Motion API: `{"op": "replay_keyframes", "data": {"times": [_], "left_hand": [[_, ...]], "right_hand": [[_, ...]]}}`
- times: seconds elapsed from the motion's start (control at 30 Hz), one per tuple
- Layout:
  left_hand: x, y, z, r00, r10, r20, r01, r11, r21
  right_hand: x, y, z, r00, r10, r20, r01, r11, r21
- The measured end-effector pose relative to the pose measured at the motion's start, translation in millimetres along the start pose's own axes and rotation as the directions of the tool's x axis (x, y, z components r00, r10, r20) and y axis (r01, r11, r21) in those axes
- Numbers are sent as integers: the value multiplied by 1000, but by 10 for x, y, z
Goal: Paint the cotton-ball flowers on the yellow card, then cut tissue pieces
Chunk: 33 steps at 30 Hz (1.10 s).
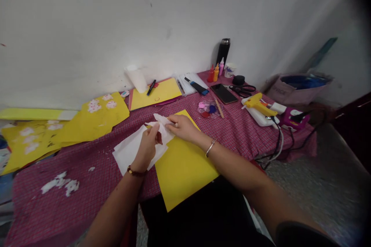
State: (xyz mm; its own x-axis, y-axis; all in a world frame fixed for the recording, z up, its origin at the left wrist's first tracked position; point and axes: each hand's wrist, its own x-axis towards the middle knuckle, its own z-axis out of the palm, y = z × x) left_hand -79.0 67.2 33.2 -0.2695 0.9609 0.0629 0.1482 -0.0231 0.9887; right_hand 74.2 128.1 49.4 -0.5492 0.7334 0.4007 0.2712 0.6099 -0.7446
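Between both hands is a crumpled piece of white tissue paper (164, 126), pinched from either side. My left hand (150, 144) closes its fingertips on the near left part of it. From the right, my right hand (183, 126) grips its other edge between thumb and fingers. Beneath them lie flat white tissue sheets (125, 150) on the left and a yellow paper sheet (185, 170) that overhangs the table's front edge. Part of the tissue is hidden by my fingers.
Yellow sheets with pinkish-white blossoms (95, 117) lie left, near torn white scraps (60, 183). A paint palette (207, 109), phone (223, 93), scissors (242, 90), paint bottles (216, 72), black flask (223, 49) and yellow glue gun (257, 104) with cables stand right on the checked tablecloth (95, 170).
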Motion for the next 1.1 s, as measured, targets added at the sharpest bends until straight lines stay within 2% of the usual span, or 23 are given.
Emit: {"op": "replay_keyframes", "data": {"times": [0.1, 0.2, 0.27, 0.33, 0.43, 0.5, 0.53, 0.6, 0.7, 0.8, 0.87, 0.93, 1.0, 1.07, 1.1], "left_hand": [[0, 7, -1, 996, -84, -36, 79, 990, -113], [-37, 27, -7, 998, -31, -61, 23, 992, -127], [-76, 38, -14, 995, 65, -73, -68, 997, -36], [-115, 45, -18, 973, 219, -75, -206, 967, 153], [-152, 45, -7, 901, 433, 19, -406, 827, 390], [-159, 39, 13, 868, 487, 95, -478, 768, 426], [-160, 37, 26, 865, 490, 109, -486, 764, 424], [-161, 36, 52, 880, 467, 94, -461, 788, 409], [-165, 40, 84, 915, 401, 46, -389, 844, 368], [-173, 35, 95, 934, 356, 15, -338, 872, 354], [-180, 21, 94, 943, 334, -17, -307, 885, 350], [-185, 2, 95, 953, 299, -50, -269, 911, 314], [-178, -10, 100, 971, 223, -92, -199, 956, 214], [-146, -5, 96, 985, 109, -134, -110, 994, -3], [-118, 6, 82, 985, 55, -161, -79, 985, -151]], "right_hand": [[1, 16, 3, 1000, 20, -9, -20, 999, 25], [8, 30, 7, 997, 76, 11, -76, 984, 161], [12, 29, 7, 995, 93, 40, -100, 963, 249], [14, 29, 14, 993, 107, 55, -118, 945, 304], [16, 52, 42, 989, 138, 50, -146, 921, 362], [18, 77, 61, 987, 162, 20, -158, 917, 367], [19, 87, 67, 986, 168, 1, -157, 925, 347], [19, 93, 63, 987, 154, -46, -137, 956, 260], [10, 59, 23, 989, 124, -85, -122, 992, 36], [-2, 4, -35, 987, 125, -99, -143, 968, -206], [-4, -12, -65, 986, 124, -110, -151, 946, -288], [3, 4, -76, 982, 127, -140, -162, 946, -281], [20, 52, -68, 972, 150, -178, -182, 966, -184], [49, 117, -54, 962, 189, -199, -194, 981, -8], [66, 149, -52, 956, 214, -202, -197, 975, 99]]}}
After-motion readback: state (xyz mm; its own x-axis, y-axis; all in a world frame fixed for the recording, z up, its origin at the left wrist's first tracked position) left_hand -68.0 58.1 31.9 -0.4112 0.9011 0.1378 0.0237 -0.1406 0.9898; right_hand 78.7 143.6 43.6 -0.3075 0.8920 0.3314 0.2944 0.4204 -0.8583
